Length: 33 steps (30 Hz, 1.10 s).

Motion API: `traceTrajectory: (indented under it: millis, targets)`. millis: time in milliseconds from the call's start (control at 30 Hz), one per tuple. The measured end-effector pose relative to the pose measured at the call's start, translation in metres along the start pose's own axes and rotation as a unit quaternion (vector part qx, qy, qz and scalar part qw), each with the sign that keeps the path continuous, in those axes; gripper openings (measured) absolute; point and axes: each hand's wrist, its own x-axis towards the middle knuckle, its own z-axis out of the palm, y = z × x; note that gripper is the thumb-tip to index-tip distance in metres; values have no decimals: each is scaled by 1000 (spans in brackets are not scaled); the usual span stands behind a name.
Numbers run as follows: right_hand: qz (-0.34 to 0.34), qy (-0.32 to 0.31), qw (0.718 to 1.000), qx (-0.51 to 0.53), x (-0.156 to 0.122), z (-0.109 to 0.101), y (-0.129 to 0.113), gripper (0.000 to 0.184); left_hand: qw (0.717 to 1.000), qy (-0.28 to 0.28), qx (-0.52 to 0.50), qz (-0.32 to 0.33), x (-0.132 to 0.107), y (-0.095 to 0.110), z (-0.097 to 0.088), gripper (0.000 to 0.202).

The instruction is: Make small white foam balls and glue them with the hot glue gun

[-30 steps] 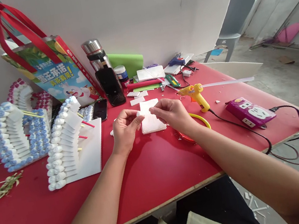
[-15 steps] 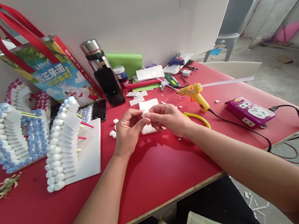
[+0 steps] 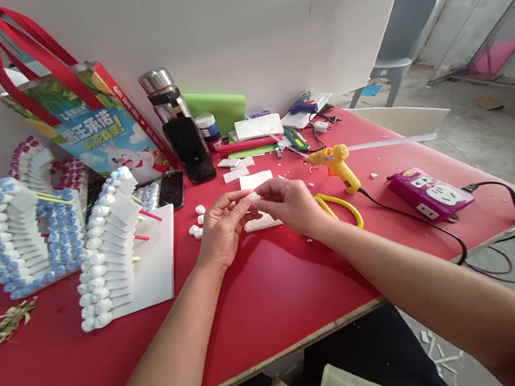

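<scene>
Over the middle of the red table, my left hand (image 3: 225, 225) and my right hand (image 3: 288, 204) meet fingertip to fingertip. Between them they pinch a small white piece (image 3: 253, 197), mostly covered by the fingers, so its kind is unclear. White foam-like blocks (image 3: 255, 181) lie just behind and under the hands. Left of my left hand sit several small white rolled balls (image 3: 196, 230). Further left stands a curved white model (image 3: 113, 250) edged with such balls, on a white board (image 3: 164, 268). A yellow glue gun (image 3: 339, 166) rests to the right of my right hand.
A purple power socket (image 3: 430, 194) with cables lies at the right edge. Yellow-handled pliers (image 3: 344, 208) are beside my right wrist. Behind stand a steel flask (image 3: 165, 96), a black phone (image 3: 188, 148) and a colourful bag (image 3: 98, 127). A blue-and-white model (image 3: 13, 240) is far left.
My fingers have shifted slightly around the small white piece, which is now more covered. My right fingers have uncurled from beneath it a little. The things on the table stay put.
</scene>
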Motion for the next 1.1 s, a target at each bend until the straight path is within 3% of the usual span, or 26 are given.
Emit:
traceTrajectory:
  millis: [133,300,400,633,833,1100]
  targets:
    - [-35,18,993,-116,-1,-2,0,24,999,-6,-26,-43,0,0,-2,21]
    - [-71,14,971,-230,0,-4,1,26,995,-1,-44,-86,2,-2,-4,25]
    - [-57,-3,978,-201,0,-4,-1,32,997,16,-29,-68,4,-2,-4,28]
    - [1,-17,1000,-21,3,-11,-2,34,998,4,63,2,3,0,-3,27]
    - [-3,-7,993,-118,2,-12,-4,26,986,27,161,35,1,1,-2,27]
    - [-36,-4,982,-183,0,-9,-8,20,984,21,173,32,1,3,-1,28]
